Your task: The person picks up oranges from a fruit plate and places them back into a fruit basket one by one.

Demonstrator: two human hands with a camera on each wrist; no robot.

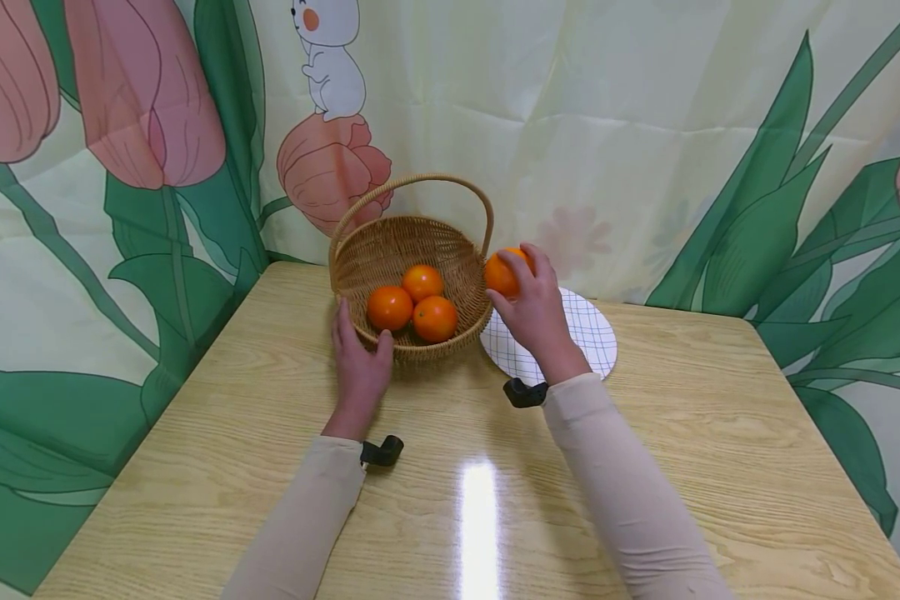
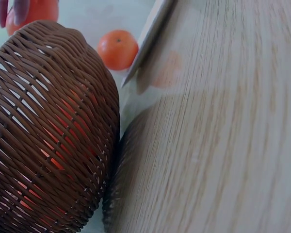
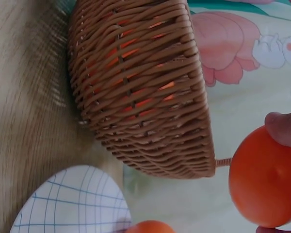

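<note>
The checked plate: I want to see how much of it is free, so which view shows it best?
The head view: the checked plate lies right of the basket, partly behind the right hand. The right wrist view shows only one curved part of it; the left wrist view shows just its thin edge.

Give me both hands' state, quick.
Left hand: open, fingers resting against the basket.
Right hand: gripping an orange above the plate.
</note>
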